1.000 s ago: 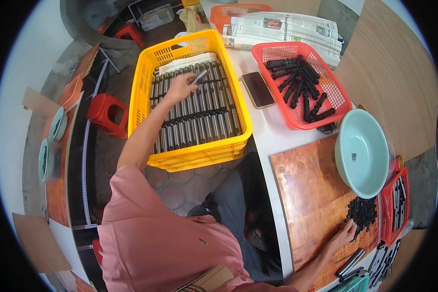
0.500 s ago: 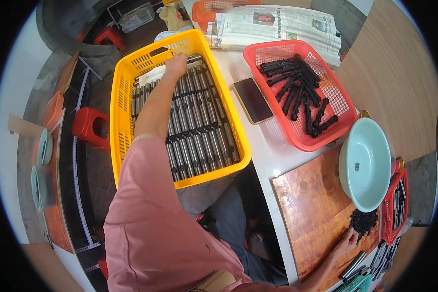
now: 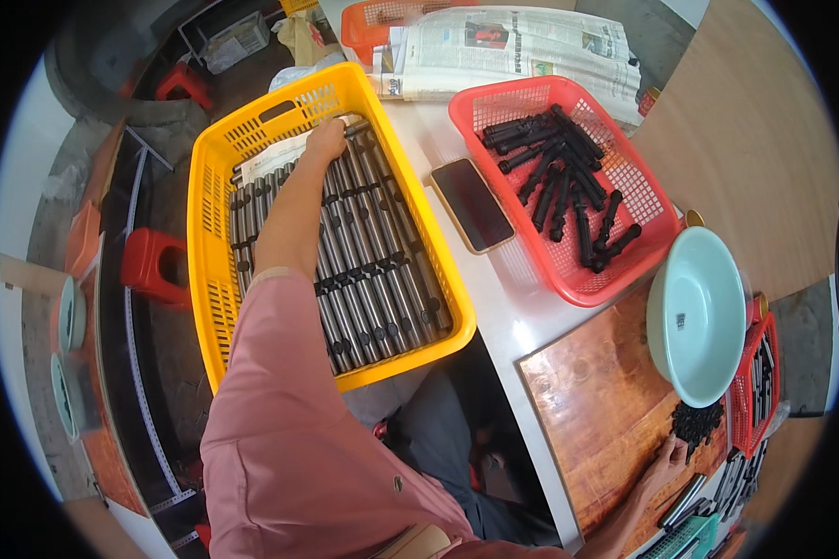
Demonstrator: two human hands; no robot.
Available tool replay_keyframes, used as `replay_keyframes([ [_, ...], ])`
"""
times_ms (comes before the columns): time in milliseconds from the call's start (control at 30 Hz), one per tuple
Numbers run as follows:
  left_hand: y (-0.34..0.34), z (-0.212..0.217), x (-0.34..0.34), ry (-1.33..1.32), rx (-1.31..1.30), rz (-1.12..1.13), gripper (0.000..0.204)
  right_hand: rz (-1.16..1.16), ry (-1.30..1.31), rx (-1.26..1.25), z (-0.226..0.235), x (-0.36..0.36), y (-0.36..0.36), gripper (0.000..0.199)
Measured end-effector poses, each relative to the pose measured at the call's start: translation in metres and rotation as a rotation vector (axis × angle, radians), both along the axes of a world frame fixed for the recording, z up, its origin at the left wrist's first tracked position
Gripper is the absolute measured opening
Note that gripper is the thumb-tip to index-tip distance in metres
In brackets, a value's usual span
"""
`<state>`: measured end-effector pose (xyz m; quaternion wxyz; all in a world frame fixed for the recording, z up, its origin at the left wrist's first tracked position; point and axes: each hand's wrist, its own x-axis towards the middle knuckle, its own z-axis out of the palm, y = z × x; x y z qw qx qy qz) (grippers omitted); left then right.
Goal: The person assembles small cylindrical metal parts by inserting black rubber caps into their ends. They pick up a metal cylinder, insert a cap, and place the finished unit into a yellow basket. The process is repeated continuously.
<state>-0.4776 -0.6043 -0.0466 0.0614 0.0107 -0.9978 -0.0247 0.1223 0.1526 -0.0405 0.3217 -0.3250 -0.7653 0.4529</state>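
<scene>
Versus 1.0 s ago: left hand shifted from above the rod rows to the far end of the crate, and lower. Rod, then raised and tilted in its fingers, now down at the crate's far end, mostly hidden by the hand; grip cannot be told. Sleeve, then outside the crate, now overlaps its near left corner

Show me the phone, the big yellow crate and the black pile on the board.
Phone (image 3: 473, 206), head view: dark screen.
Yellow crate (image 3: 396, 361), head view: near rim.
Black pile (image 3: 696, 422), head view: its middle.
</scene>
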Motion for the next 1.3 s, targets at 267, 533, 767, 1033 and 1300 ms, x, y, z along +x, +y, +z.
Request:
replay_keyframes([
  [267,0.01,-0.001,0.008,0.105,0.091,-0.11,0.032,0.01,0.006,0.048,0.003,0.001,-0.003,0.028],
  [533,0.006,-0.016,0.022,0.15,0.038,-0.1,0.043,-0.01,-0.033,0.047,0.013,-0.007,-0.015,0.029],
  [767,0.033,-0.003,0.041,0.034,-0.027,-0.071,0.051,0.002,-0.008,0.024,0.007,-0.003,-0.008,0.028],
  [1033,0.033,-0.011,0.037,-0.051,-0.054,-0.079,0.062,0.018,0.021,0.037,0.009,-0.006,-0.013,0.028],
  [1300,0.029,-0.017,0.04,0.02,0.013,-0.072,0.064,-0.001,-0.005,0.031,0.008,-0.004,-0.011,0.029],
])
